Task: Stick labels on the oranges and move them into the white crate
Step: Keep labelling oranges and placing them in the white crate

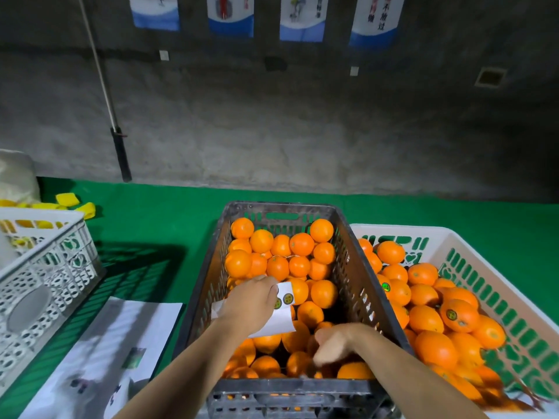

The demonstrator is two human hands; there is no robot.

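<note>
A dark crate (357, 279) in the middle is full of unlabelled oranges (281, 255). Over it, my left hand (251, 300) grips a white label sheet (279, 319) carrying two round green-and-yellow stickers. My right hand (335, 346) reaches down among the oranges at the crate's near end, its fingers curled and blurred; what it holds is hidden. To the right stands the white crate (472, 261) with green slots, filled with oranges (435, 322), some showing a sticker.
Another white crate (51, 267) sits at the left with yellow foam pieces (68, 199) behind it. Printed paper sheets (115, 352) lie on the green table cover (169, 216). A grey wall with a hanging dark handle (121, 152) is beyond.
</note>
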